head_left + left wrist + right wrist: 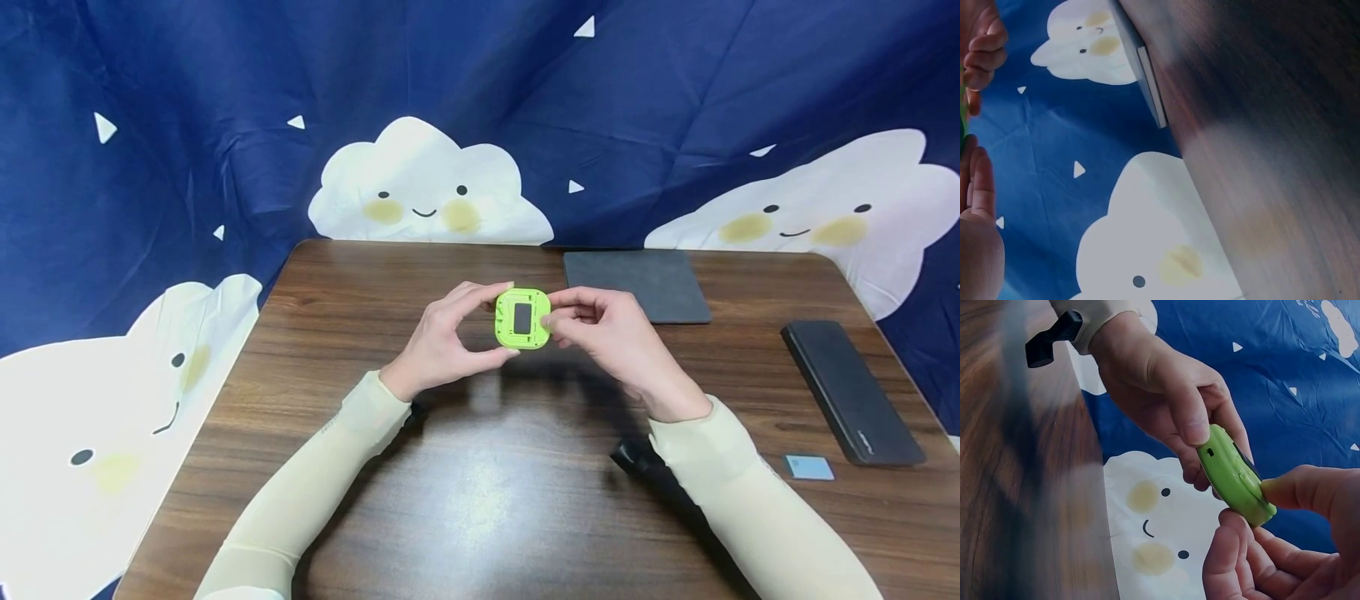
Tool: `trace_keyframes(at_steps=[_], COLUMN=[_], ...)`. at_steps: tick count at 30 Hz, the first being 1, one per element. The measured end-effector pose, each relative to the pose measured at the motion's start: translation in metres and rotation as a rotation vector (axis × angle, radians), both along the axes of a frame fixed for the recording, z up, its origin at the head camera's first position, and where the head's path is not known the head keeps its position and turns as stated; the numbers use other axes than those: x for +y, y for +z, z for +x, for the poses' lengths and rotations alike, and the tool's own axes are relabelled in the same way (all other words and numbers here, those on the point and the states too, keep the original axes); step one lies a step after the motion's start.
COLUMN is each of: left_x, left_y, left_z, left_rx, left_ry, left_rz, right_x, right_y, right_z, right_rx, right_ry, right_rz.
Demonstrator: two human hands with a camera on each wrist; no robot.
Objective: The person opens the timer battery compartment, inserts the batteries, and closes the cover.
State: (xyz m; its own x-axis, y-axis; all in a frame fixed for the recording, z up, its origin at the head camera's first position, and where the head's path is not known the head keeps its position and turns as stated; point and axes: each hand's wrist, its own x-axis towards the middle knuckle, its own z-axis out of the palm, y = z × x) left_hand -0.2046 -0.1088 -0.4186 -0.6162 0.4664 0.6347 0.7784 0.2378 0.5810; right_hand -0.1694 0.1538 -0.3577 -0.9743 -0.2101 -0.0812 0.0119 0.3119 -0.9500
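Above the middle of the table, both hands hold a small lime-green rounded-square device (pixel 522 318), its face with a dark rectangular panel turned toward the head camera. My left hand (pixel 442 342) grips it between a finger on the top edge and the thumb on the bottom edge. At the right edge, my right hand (pixel 611 333) pinches it, thumb on the face and fingers behind. In the right wrist view the device (pixel 1235 478) appears edge-on, with a small dark slot in its side. Only a green sliver of it enters the left wrist view, beside the hands.
A dark grey flat rectangular pad (pixel 637 286) lies at the back of the wooden table (pixel 480 517). On the right are a long black case (pixel 853 392) and a small light-blue box (pixel 810 467). Behind hangs a blue cloth (pixel 622 100) with cloud prints.
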Motion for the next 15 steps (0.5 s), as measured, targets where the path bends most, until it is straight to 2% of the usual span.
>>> trace_keyframes(at_steps=[7,15], left_x=[-0.0005,0.0001], left_y=[-0.0002,-0.0004], left_z=[-0.0003,-0.0002], left_rx=[0.011,0.023], left_ry=[0.004,0.001], left_rz=[-0.006,-0.009], right_x=[0.0048,0.0071], right_y=[0.0015,0.0013], right_z=[-0.0007,-0.0021], right_rx=[-0.064,-0.079], right_ry=[0.03,0.052], right_rz=[-0.08,-0.094])
